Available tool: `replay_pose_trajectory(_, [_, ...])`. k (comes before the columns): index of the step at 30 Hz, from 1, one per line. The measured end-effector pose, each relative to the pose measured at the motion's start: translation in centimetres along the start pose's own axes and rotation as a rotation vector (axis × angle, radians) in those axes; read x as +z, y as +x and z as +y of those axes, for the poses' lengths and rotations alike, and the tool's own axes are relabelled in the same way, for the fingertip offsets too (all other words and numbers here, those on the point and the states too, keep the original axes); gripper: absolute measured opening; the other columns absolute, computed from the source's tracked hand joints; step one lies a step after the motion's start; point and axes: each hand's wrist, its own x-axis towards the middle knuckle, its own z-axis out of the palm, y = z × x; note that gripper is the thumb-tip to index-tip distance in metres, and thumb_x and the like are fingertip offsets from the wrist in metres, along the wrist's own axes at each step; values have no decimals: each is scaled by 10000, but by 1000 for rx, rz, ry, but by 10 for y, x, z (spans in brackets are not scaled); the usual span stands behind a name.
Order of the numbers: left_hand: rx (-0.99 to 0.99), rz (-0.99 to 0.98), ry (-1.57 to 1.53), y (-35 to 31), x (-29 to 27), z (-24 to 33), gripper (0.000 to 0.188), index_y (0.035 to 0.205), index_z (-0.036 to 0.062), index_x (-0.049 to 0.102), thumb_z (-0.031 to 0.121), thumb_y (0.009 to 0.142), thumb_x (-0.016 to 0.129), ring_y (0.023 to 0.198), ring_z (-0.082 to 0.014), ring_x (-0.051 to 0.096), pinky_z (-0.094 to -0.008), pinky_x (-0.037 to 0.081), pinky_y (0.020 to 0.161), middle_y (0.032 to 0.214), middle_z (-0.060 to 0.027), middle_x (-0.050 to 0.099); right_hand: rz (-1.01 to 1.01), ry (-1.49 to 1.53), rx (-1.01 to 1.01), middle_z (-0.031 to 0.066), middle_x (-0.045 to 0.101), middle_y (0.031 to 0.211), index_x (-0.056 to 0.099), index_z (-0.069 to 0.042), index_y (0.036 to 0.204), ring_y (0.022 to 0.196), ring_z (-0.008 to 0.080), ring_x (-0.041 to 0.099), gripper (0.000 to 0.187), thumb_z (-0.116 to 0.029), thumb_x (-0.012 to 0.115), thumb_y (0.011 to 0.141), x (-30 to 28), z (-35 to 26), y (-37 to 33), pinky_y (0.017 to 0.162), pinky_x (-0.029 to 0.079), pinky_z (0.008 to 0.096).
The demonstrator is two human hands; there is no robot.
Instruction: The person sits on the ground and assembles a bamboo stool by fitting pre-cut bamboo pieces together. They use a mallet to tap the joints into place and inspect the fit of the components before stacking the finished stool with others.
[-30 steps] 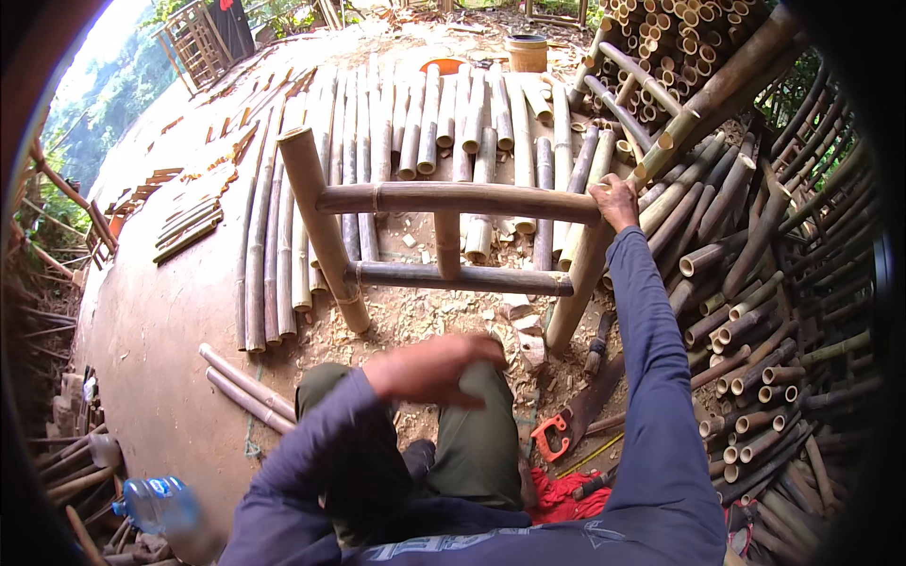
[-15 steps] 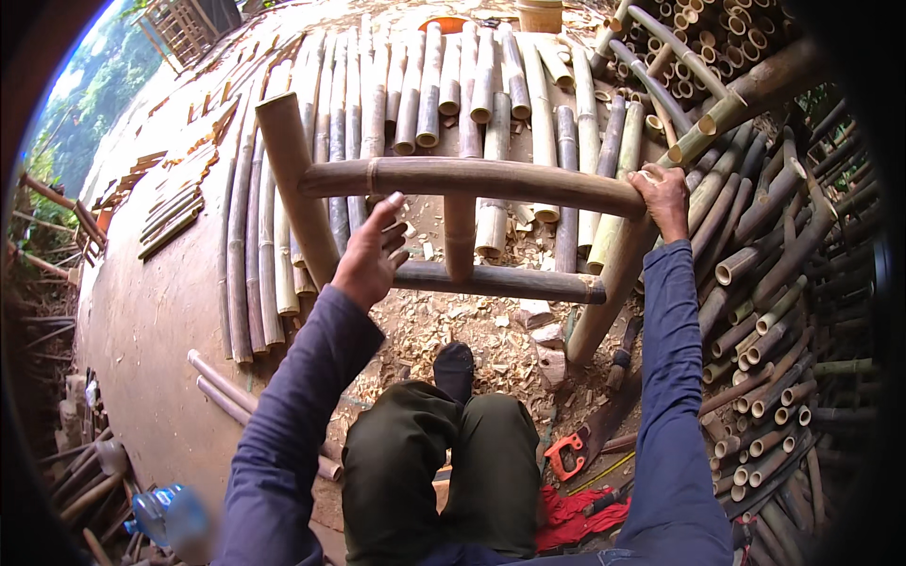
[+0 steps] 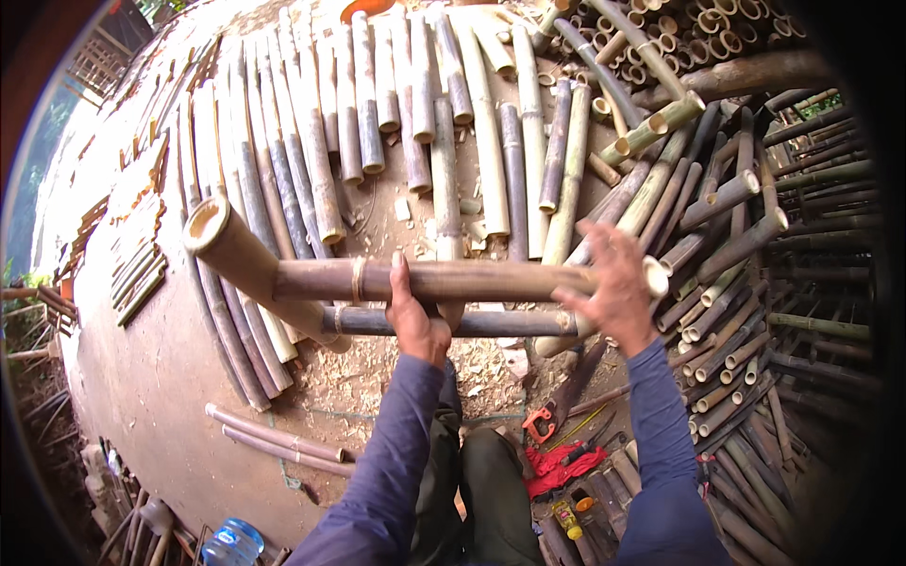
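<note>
I hold a bamboo frame (image 3: 472, 280) of two thick posts joined by two cross rails, lifted in front of me. My left hand (image 3: 413, 316) grips the upper rail near its middle, thumb over the top. My right hand (image 3: 615, 288) is at the right post's top end, fingers spread over it. The left post (image 3: 241, 261) shows its hollow open end at the upper left. The lower rail (image 3: 453, 324) runs just under my left hand. My legs in dark trousers stand below.
Several cut bamboo poles (image 3: 396, 113) lie side by side on the dirt floor ahead. A dense stack of poles (image 3: 755, 236) fills the right side. A red cloth with hand tools (image 3: 566, 462) lies by my feet. A plastic water bottle (image 3: 231, 542) is at the lower left.
The frame has come up and closer to me. My left hand rose from my knee, reached the frame and closed on the upper rail. My right hand stayed at the right post.
</note>
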Motion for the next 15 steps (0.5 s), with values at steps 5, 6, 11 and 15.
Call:
replay_pose_trajectory(5, [63, -16, 111, -74, 89, 11, 471, 1252, 37, 583, 352, 968, 789, 999, -237, 707, -410, 576, 929, 1080, -130, 714, -264, -23, -127, 152, 614, 1221, 444, -62, 1555, 1166, 335, 618, 1061, -292, 949, 651, -71, -62, 14, 1014, 487, 522])
replay_pose_trajectory(6, [38, -21, 134, -82, 113, 14, 460, 1241, 39, 586, 337, 963, 799, 997, -229, 706, -403, 575, 923, 1082, -125, 715, -226, -21, -84, 149, 615, 1185, 455, -62, 1540, 1131, 337, 626, 1037, -270, 942, 648, -80, -57, 13, 970, 492, 512])
replay_pose_trajectory(11, [21, -125, 336, -104, 208, -6, 471, 1242, 13, 602, 273, 937, 849, 993, -161, 681, -331, 552, 907, 1134, -68, 696, -39, -113, 109, 141, 593, 1035, 532, -66, 1413, 987, 347, 646, 883, -171, 901, 618, -109, -28, 13, 820, 494, 473])
replay_pose_trajectory(15, [-48, -428, 590, -85, 270, -15, 556, 1302, -21, 574, 281, 927, 853, 1094, -191, 643, -352, 531, 965, 1224, -120, 665, -15, 205, 223, 174, 646, 1005, 552, -59, 1209, 951, 417, 689, 667, -116, 882, 632, -143, 23, 54, 814, 558, 500])
